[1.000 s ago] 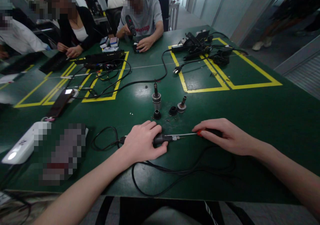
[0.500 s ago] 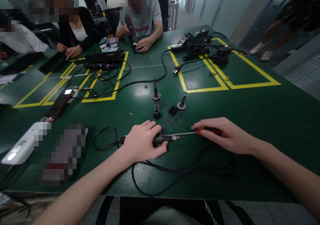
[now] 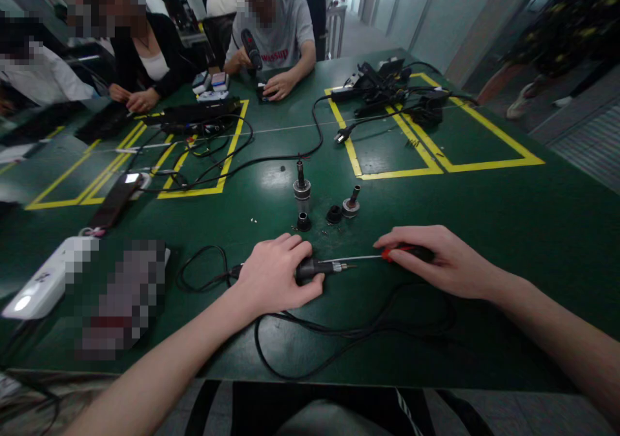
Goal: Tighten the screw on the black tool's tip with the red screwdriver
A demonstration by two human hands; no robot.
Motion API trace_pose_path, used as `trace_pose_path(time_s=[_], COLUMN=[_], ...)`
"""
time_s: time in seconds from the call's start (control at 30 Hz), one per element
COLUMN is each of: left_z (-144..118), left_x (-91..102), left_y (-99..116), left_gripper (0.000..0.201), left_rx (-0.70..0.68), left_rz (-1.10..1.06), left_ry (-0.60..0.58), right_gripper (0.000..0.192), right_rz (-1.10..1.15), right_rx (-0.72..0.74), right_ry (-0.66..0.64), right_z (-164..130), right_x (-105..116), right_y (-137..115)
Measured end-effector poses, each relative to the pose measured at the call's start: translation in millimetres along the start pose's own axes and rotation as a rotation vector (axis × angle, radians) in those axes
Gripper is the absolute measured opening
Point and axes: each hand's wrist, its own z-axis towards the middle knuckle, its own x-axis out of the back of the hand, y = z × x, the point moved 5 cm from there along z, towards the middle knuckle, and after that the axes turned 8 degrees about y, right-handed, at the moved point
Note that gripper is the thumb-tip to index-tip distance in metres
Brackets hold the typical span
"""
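Observation:
My left hand (image 3: 271, 274) is wrapped over a black corded tool handle (image 3: 309, 269), pressing it to the green table. From its right end stick out silvery parts and a thin metal pin. My right hand (image 3: 448, 259) grips a screwdriver (image 3: 386, 254) with a red and black handle. Its long shaft points left, the tip reaching the side of the tool handle near my left fingers; the exact contact is hidden. Just beyond stand a metal tube part (image 3: 302, 190), a black collar (image 3: 303, 221), a black ring (image 3: 334, 214) and a flanged metal part (image 3: 351, 207), with tiny screws beside them.
Loops of black cable (image 3: 310, 323) lie in front of my hands. To the left are a blurred-out object (image 3: 121, 300), a white power strip (image 3: 51, 278) and a phone (image 3: 116, 200). Yellow-taped areas hold piled black devices (image 3: 380, 87). A co-worker (image 3: 276, 35) holds a power drill opposite.
My right hand has shifted slightly right and turned a little with the screwdriver, showing more of its black handle. My left hand stays put. A passer-by on the right has moved.

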Motion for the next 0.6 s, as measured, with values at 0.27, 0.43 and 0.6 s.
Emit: trace_pose_path(time_s=[0.27,0.43,0.6], left_z=[-0.5,-0.5,-0.8], left_x=[-1.1,-1.7,-1.3], left_y=[-0.4,-0.3,0.4], left_gripper=[0.027,0.026,0.024], left_rx=[-0.022,-0.026,-0.018], left_rz=[-0.003,-0.011,-0.017], left_ry=[0.014,0.002,0.004], right_gripper=[0.025,0.011,0.021], right_rz=[-0.013,0.051,0.045], right_rx=[0.055,0.051,0.028], right_ry=[-0.089,-0.068,-0.036], right_z=[-2.5,3.3,0.9], right_x=[-8.4,-0.3,-2.1], right_y=[-0.5,-6.2,-1.9])
